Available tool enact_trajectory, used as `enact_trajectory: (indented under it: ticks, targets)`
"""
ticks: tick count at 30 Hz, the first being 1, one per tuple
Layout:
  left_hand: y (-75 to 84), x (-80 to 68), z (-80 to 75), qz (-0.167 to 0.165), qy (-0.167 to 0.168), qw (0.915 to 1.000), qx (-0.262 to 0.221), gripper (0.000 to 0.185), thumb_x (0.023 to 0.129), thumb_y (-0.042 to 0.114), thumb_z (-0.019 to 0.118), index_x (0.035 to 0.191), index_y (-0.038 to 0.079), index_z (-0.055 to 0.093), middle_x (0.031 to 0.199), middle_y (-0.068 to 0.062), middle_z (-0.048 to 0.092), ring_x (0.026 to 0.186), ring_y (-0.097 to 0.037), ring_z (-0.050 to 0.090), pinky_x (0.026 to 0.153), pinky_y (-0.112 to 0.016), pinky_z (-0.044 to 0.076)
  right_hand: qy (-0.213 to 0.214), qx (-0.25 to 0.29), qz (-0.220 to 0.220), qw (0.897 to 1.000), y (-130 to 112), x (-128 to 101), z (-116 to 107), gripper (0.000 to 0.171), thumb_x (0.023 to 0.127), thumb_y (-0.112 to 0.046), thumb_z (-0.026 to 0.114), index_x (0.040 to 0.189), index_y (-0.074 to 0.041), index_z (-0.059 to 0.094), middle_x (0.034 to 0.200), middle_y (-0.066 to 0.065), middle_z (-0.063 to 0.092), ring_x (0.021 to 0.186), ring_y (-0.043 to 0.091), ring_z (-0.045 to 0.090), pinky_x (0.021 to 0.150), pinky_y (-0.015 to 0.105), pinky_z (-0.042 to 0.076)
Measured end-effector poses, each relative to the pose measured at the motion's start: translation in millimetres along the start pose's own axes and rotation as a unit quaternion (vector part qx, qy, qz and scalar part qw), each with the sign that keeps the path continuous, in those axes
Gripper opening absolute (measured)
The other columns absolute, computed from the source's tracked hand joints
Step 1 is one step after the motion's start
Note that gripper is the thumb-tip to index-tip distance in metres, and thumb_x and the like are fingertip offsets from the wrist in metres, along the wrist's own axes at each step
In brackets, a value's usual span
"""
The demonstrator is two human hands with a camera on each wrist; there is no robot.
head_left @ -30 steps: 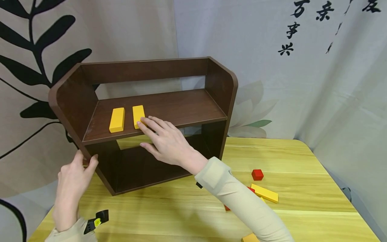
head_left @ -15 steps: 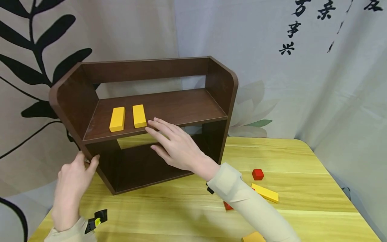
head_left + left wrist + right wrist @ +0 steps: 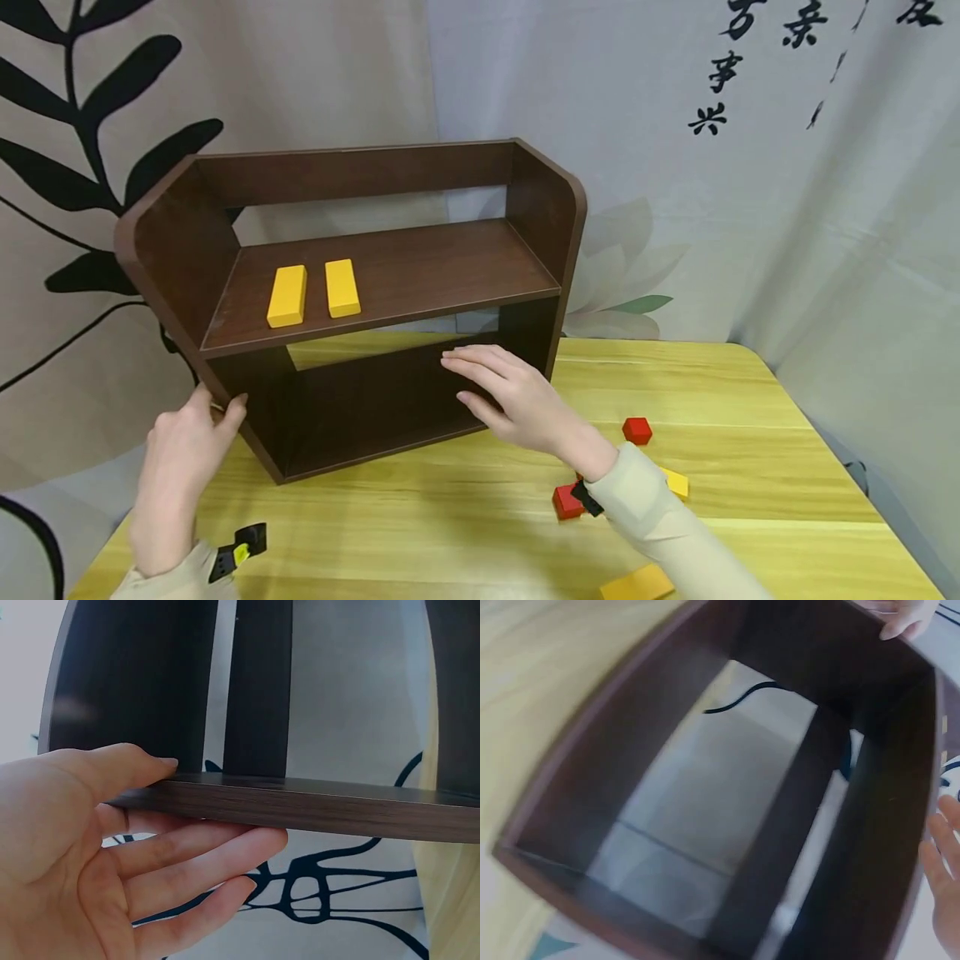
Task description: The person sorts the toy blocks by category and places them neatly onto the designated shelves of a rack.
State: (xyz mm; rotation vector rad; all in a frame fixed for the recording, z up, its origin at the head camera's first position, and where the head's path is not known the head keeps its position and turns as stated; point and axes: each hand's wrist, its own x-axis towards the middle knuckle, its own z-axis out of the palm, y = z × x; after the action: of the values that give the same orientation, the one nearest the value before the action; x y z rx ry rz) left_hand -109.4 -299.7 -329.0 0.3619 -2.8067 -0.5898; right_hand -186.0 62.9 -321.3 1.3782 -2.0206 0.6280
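A dark brown two-tier wooden shelf (image 3: 405,258) stands on the table. My left hand (image 3: 183,450) grips the front edge of its left side panel. In the left wrist view the thumb (image 3: 139,766) lies on one face of that panel and the fingers (image 3: 202,859) are on the other. Two yellow blocks, one on the left (image 3: 287,297) and one to its right (image 3: 342,288), lie apart on the upper board. My right hand (image 3: 525,408) hovers before the lower compartment's right part, fingers extended, holding nothing. In the right wrist view it shows at the right edge.
On the wooden table (image 3: 780,467), right of the shelf, lie a red block (image 3: 637,431), another red block (image 3: 567,502) and a yellow block (image 3: 677,483) partly behind my right sleeve. A further yellow block (image 3: 636,585) is near the front edge. A printed curtain (image 3: 750,208) hangs behind.
My right hand has drawn away from the right-hand yellow block on the upper board, moving right and down. That block stays in place. The left hand keeps its grip on the shelf.
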Motion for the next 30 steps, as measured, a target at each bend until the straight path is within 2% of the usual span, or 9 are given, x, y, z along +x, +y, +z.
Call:
enact_trajectory:
  ticks: [3, 7, 11, 15, 20, 24, 30]
  targets:
    - [-1.3, -0.7, 0.7, 0.001, 0.004, 1.0000, -0.003, 0.039, 0.098, 0.033, 0.044, 0.096, -0.005, 0.048, 0.083, -0.028, 0.060, 0.052, -0.023, 0.047, 0.045, -0.031, 0.032, -0.006, 0.029, 0.029, 0.999, 9, -20, 1, 0.036, 0.090, -0.016, 0.063, 0.124, -0.007, 0.059, 0.125, 0.007, 0.061, 0.117, 0.019, 0.056, 0.098, 0.031, 0.047]
    - [-2.2, -0.5, 0.9, 0.002, 0.003, 1.0000, -0.004, 0.039, 0.098, 0.034, 0.044, 0.097, -0.005, 0.048, 0.087, -0.031, 0.061, 0.052, -0.024, 0.048, 0.045, -0.031, 0.032, -0.032, 0.052, 0.091, 0.994, 21, -52, -2, 0.037, 0.088, -0.013, 0.065, 0.124, -0.008, 0.059, 0.123, 0.007, 0.062, 0.114, 0.020, 0.058, 0.093, 0.034, 0.050]
    - [-2.0, -0.1, 1.0, 0.008, 0.007, 0.9999, -0.006, 0.038, 0.098, 0.033, 0.045, 0.098, -0.004, 0.049, 0.088, -0.031, 0.061, 0.052, -0.024, 0.049, 0.045, -0.031, 0.032, -0.085, 0.062, 0.170, 0.980, 32, -88, -11, 0.039, 0.088, -0.013, 0.066, 0.125, -0.011, 0.059, 0.123, 0.004, 0.063, 0.114, 0.020, 0.059, 0.093, 0.039, 0.051]
    - [-1.3, -0.6, 1.6, 0.013, 0.015, 0.9998, -0.006, 0.036, 0.097, 0.032, 0.046, 0.097, -0.004, 0.049, 0.083, -0.029, 0.061, 0.051, -0.023, 0.047, 0.044, -0.031, 0.032, -0.127, 0.050, 0.219, 0.966, 44, -125, -22, 0.038, 0.087, -0.017, 0.067, 0.124, -0.014, 0.060, 0.122, 0.001, 0.063, 0.113, 0.019, 0.060, 0.092, 0.039, 0.051]
    - [-0.5, -0.2, 2.1, 0.020, 0.020, 0.9996, -0.005, 0.035, 0.098, 0.031, 0.046, 0.095, -0.004, 0.049, 0.079, -0.026, 0.060, 0.050, -0.022, 0.045, 0.044, -0.031, 0.031, -0.151, 0.048, 0.242, 0.957, 55, -167, -36, 0.034, 0.087, -0.017, 0.067, 0.121, -0.016, 0.062, 0.119, -0.001, 0.066, 0.109, 0.019, 0.062, 0.090, 0.041, 0.051]
    - [-0.4, -0.4, 2.3, 0.023, 0.020, 0.9995, -0.006, 0.034, 0.098, 0.031, 0.046, 0.094, -0.003, 0.049, 0.079, -0.026, 0.061, 0.050, -0.022, 0.045, 0.044, -0.031, 0.031, -0.169, 0.058, 0.261, 0.949, 61, -195, -49, 0.030, 0.089, -0.018, 0.066, 0.118, -0.012, 0.063, 0.116, -0.001, 0.067, 0.106, 0.020, 0.063, 0.088, 0.039, 0.052]
    - [-1.0, -0.3, 1.0, 0.016, 0.014, 0.9998, -0.004, 0.035, 0.098, 0.032, 0.045, 0.094, -0.003, 0.049, 0.079, -0.025, 0.061, 0.050, -0.022, 0.045, 0.044, -0.031, 0.031, -0.174, 0.056, 0.267, 0.946, 69, -230, -64, 0.030, 0.086, -0.013, 0.068, 0.115, -0.008, 0.064, 0.114, 0.002, 0.068, 0.105, 0.019, 0.063, 0.086, 0.034, 0.052]
